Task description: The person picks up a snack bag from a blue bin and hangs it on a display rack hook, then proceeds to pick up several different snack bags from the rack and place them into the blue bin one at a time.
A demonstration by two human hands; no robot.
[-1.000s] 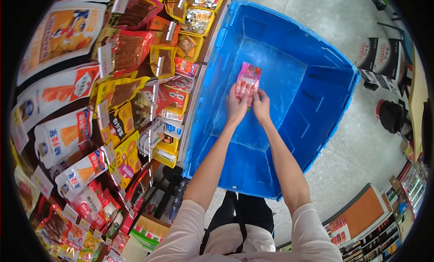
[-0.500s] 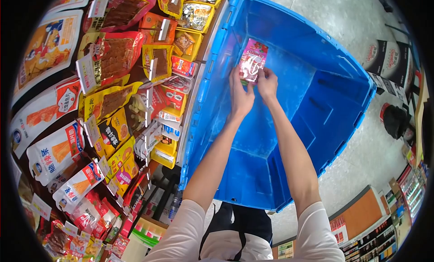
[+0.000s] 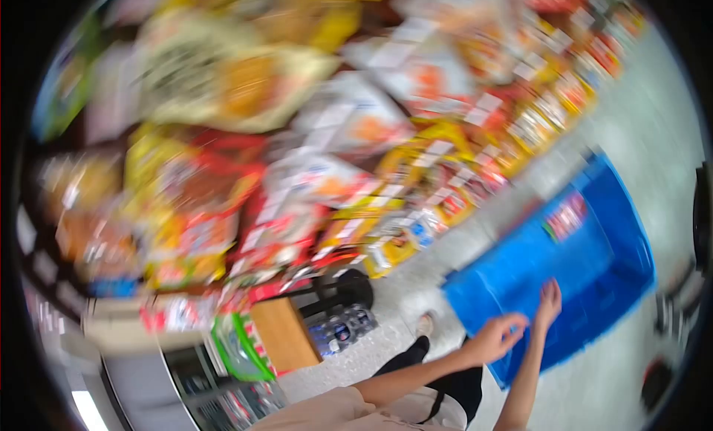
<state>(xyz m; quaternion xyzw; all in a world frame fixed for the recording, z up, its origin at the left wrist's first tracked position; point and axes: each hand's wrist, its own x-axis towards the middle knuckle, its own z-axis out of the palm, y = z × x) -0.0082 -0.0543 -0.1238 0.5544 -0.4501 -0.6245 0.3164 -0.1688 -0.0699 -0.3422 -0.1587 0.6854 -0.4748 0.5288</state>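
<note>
Though the view is smeared by motion, the pink packet is seen lying inside the blue crate, at twelve o'clock of the right hand. Its fingers are spread and empty. The left hand, at seven o'clock, is loosely curled with nothing grasped.

We're getting just the one view here, a head cam with a fisheye lens, so a dark ring is wrapping round the picture. It's looking forward and down from standing height, and it's sitting tilted. The snack shelves are filling the top and left quite close up, while the floor is running down the right side. The blue crate is landing lower right, farther below. The left hand and right hand are coming in from the bottom edge. Everything's looking blurred.
</note>
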